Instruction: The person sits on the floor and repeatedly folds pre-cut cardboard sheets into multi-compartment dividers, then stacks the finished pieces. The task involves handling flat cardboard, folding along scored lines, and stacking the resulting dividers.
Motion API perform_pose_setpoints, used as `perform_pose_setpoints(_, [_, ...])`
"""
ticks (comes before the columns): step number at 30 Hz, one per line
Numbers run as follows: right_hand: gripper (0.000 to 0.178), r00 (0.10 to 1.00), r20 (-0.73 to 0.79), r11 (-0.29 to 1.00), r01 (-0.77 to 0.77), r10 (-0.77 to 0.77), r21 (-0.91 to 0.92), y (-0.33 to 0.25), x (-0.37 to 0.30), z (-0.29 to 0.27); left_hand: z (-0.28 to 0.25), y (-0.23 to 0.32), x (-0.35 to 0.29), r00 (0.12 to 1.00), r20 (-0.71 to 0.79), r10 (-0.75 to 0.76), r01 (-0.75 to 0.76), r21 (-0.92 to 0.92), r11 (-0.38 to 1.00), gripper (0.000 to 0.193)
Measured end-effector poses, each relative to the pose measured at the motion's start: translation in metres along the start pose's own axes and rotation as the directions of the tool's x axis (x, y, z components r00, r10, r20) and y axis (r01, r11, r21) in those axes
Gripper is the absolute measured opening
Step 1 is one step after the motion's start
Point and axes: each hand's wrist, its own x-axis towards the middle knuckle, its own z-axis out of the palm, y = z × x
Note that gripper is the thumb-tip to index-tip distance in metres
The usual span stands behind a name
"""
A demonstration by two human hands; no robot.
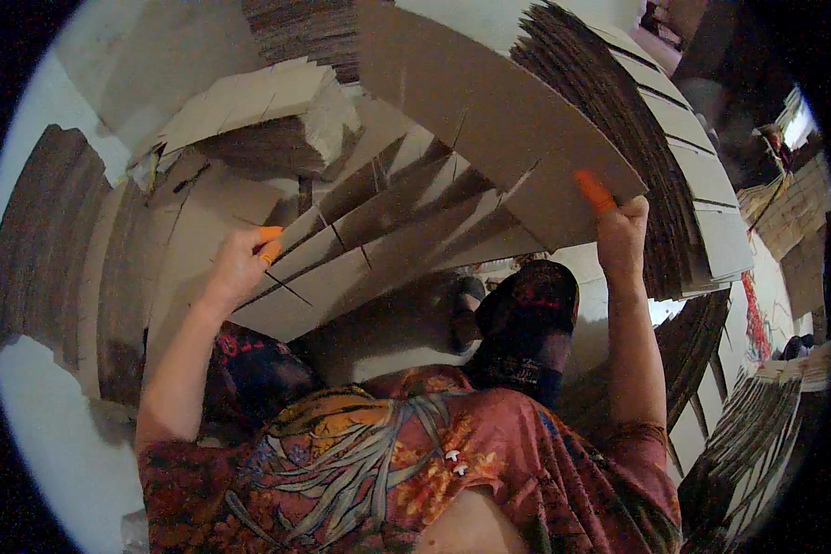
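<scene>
A long brown cardboard sheet [489, 106] with slits along its near edge slants across the space before me. My right hand [622, 231], an orange cover on a finger, is closed round its right end. Below the sheet, several slotted cardboard strips [332, 295] stand on edge and cross one another like a box divider. At their left end is my left hand [240, 263], with orange covers on two fingers. Its fingers are closed at the strips' edge; how much they grip is partly hidden.
Behind the strips lies a bundle of cardboard pieces [240, 106]. A tall stack of slotted cardboard [619, 138] stands at the right, with another stack [46, 240] at the far left. More cardboard strips [748, 452] lie at lower right. My knees [526, 323] are just below the work.
</scene>
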Motion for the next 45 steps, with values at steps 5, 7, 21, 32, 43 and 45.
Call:
perform_pose_setpoints(5, [0.017, 0.997, -0.052, 0.998, 0.056, -0.056, -0.009, 0.006, -0.004, 0.006, -0.001, -0.010, -0.001, 0.999, -0.018, -0.047, 0.047, -0.004, 0.999, 0.022])
perform_pose_setpoints(7, [0.018, 0.997, -0.050, 0.998, 0.057, -0.057, -0.006, 0.007, -0.005, 0.006, -0.002, -0.013, -0.001, 0.998, -0.025, -0.054, 0.053, -0.044, 0.998, 0.021])
perform_pose_setpoints(21, [0.020, 1.000, 0.004, 0.998, 0.023, -0.023, 0.056, 0.024, -0.017, -0.002, -0.001, -0.038, 0.000, 0.982, -0.146, -0.119, 0.112, -0.053, 0.992, 0.019])
perform_pose_setpoints(32, [0.018, 0.986, 0.098, 0.985, -0.122, 0.134, -0.118, 0.040, -0.030, 0.000, -0.008, -0.014, -0.002, 0.995, -0.096, -0.037, 0.048, 0.118, 0.992, 0.019])
perform_pose_setpoints(43, [0.016, 0.997, -0.018, 0.985, 0.078, -0.082, -0.155, 0.047, -0.037, 0.016, 0.063, 0.143, 0.052, 0.918, 0.303, 0.257, -0.329, 0.215, 0.920, 0.033])
perform_pose_setpoints(45, [0.015, 0.995, -0.028, 0.990, 0.089, -0.093, -0.113, 0.045, -0.035, 0.020, 0.093, 0.142, 0.073, 0.859, 0.375, 0.349, -0.415, 0.110, 0.903, 0.030])
